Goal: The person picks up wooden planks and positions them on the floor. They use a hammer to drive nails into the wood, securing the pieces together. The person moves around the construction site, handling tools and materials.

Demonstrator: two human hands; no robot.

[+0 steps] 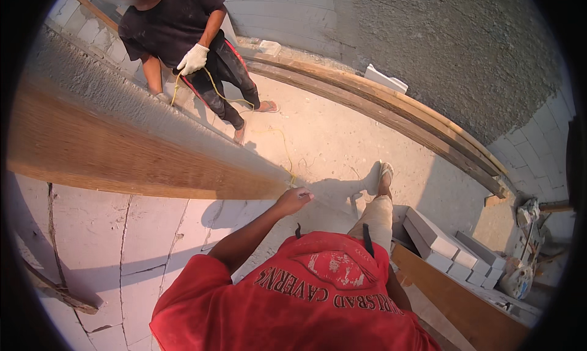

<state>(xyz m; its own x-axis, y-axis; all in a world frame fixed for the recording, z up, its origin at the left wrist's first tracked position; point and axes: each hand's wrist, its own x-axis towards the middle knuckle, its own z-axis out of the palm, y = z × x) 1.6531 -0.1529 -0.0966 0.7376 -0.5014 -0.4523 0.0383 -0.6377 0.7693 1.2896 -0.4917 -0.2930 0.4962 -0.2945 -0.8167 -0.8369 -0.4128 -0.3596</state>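
My left hand (pixel 294 200) is at the near end of a long wooden board (pixel 140 149), its fingers curled together. What they hold, if anything, is too small to make out. A thin yellow string (pixel 286 149) comes down to the board's end just beyond these fingers. Its other part runs up to a co-worker (pixel 174 30), whose gloved hand (pixel 194 59) holds it. The board lies along a rough grey wall top (pixel 104 76). My right hand is out of view, with only part of that arm (pixel 398 290) showing beside my red shirt.
Long timber planks (pixel 367 100) lie along the far wall, which is partly covered in rough grey plaster (pixel 452 39). Pale blocks (pixel 443 244) are stacked at the right, beside another wooden board (pixel 458 296). White block wall (pixel 153 235) is at the left. My foot (pixel 385 177) is on the pale floor.
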